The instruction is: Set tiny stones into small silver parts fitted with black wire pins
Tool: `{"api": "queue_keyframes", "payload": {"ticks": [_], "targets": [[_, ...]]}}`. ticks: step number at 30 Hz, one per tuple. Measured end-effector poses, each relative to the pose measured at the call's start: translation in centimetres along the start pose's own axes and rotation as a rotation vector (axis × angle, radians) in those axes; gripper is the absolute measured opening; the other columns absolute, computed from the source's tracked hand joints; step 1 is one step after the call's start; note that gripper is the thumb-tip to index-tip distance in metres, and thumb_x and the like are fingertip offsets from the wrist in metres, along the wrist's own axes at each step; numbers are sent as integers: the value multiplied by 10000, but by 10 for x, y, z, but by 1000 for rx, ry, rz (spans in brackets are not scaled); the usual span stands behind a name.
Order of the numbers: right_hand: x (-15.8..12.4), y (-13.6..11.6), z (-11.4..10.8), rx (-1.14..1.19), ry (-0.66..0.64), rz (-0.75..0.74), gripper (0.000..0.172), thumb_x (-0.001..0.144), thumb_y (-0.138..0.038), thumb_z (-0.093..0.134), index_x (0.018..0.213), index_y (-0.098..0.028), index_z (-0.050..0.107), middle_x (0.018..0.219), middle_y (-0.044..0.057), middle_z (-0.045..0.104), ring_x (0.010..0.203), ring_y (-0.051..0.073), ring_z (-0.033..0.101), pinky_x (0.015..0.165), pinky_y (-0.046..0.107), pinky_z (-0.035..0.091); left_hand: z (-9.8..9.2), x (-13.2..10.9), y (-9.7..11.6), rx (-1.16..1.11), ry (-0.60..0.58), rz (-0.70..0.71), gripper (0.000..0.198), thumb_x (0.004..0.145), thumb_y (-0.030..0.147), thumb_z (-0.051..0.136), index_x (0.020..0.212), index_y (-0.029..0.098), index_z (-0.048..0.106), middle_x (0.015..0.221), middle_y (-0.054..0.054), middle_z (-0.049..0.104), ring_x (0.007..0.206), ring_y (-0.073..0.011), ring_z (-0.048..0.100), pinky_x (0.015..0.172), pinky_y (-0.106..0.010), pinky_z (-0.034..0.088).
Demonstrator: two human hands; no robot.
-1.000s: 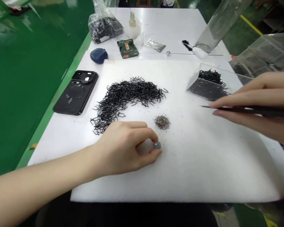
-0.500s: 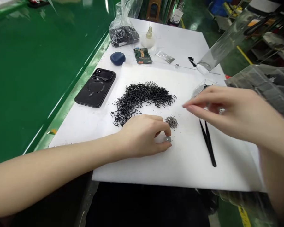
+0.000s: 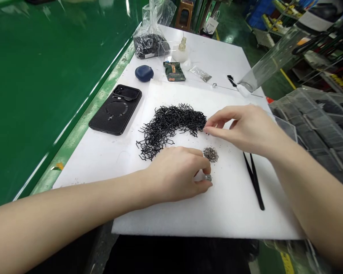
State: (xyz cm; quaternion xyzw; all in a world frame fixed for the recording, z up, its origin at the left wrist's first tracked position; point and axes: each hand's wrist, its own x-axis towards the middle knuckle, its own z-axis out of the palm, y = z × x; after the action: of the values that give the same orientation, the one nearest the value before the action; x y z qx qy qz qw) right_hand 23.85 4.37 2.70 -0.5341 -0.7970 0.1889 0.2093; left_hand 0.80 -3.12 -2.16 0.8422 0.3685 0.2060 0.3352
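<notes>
My left hand point(image 3: 174, 175) rests on the white foam sheet point(image 3: 165, 224), with thumb and fingers shut on a small grey metal piece point(image 3: 208, 177). Just above that piece lies a little heap of grey metal bits point(image 3: 210, 154). My right hand point(image 3: 240, 127) reaches over the foam, its fingertips at the right end of a curved pile of black wire staples point(image 3: 171, 127). Whether those fingertips hold a staple cannot be seen. Black tweezers point(image 3: 254, 180) lie on the foam below my right hand, touching neither hand.
A black phone point(image 3: 116, 109) lies left of the foam, near the green bench edge. Behind are a blue case point(image 3: 144, 73), a plastic bag of black pieces point(image 3: 150, 43) and a green packet point(image 3: 174, 71). A clear tube point(image 3: 270, 64) and clear compartment box point(image 3: 317, 129) stand right.
My right hand has moved left from above the foam to the staple pile. The tweezers stay on the foam. My left hand keeps its grip, and the view has shifted slightly.
</notes>
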Motion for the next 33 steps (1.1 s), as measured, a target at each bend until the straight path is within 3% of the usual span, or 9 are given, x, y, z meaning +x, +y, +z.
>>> {"api": "queue_keyframes", "payload": {"ticks": [4, 8, 10, 13, 17, 21, 27, 30, 33], "targets": [[-20, 4, -11, 213, 194, 28, 100, 992, -337, 911, 949, -300, 829, 905, 43, 870, 722, 217, 739, 682, 389, 566, 3, 1, -5, -66, 59, 31, 30, 939, 250, 933, 938, 221, 930, 718, 35, 762, 581, -129, 632, 580, -283, 434], [-36, 7, 3, 429, 332, 21, 211, 1039, -333, 864, 926, -338, 687, 813, 10, 826, 638, 215, 744, 595, 379, 587, 8, 0, -9, -160, 174, 71, 54, 896, 256, 943, 883, 227, 899, 627, 79, 674, 493, -86, 532, 561, -259, 439], [-38, 8, 12, 486, 338, 22, 196, 989, -288, 901, 924, -344, 725, 790, -3, 815, 646, 226, 763, 597, 386, 618, 9, -1, -9, -205, 244, 81, 53, 882, 241, 932, 887, 227, 881, 652, 83, 676, 493, -74, 491, 581, -254, 468], [-39, 9, 19, 537, 345, 20, 155, 953, -220, 912, 964, -351, 829, 800, -19, 827, 627, 210, 757, 586, 381, 634, 4, -4, -5, -260, 323, 72, 71, 873, 205, 918, 899, 230, 857, 718, 68, 712, 575, -87, 552, 612, -243, 488], [-45, 2, 16, 570, 396, -28, 233, 921, -137, 909, 930, -367, 878, 807, -50, 815, 629, 169, 729, 613, 353, 652, -7, -6, 1, -342, 336, 32, 147, 864, 138, 938, 896, 252, 852, 784, 80, 776, 657, -78, 604, 665, -223, 508], [-52, -9, 12, 610, 363, -150, 363, 898, -4, 834, 880, -367, 831, 820, -79, 818, 624, 153, 710, 583, 347, 638, -15, -5, 5, -397, 304, -13, 185, 850, 109, 943, 880, 271, 859, 859, 69, 867, 712, -95, 688, 685, -242, 546], [-52, -6, 11, 634, 226, -283, 352, 967, -7, 836, 967, -359, 837, 973, -65, 867, 857, 186, 814, 734, 387, 720, -22, -3, 12, -395, 353, -130, 182, 841, 134, 971, 936, 288, 951, 799, 52, 904, 597, -111, 748, 613, -200, 650], [-51, -4, 11, 658, 206, -246, 323, 989, -15, 837, 979, -339, 838, 990, -52, 870, 901, 174, 821, 773, 360, 741, -25, -2, 14, -517, 371, -249, 213, 834, 154, 1020, 959, 325, 999, 872, 53, 947, 681, -136, 862, 702, -157, 726], [-50, -5, 12, 706, 202, -245, 286, 976, -24, 860, 986, -310, 854, 995, -39, 883, 932, 178, 839, 797, 351, 763, -27, 1, 13, -684, 366, -382, 253, 851, 166, 1059, 977, 382, 1023, 953, 42, 974, 869, -192, 952, 849, -189, 781]]}}
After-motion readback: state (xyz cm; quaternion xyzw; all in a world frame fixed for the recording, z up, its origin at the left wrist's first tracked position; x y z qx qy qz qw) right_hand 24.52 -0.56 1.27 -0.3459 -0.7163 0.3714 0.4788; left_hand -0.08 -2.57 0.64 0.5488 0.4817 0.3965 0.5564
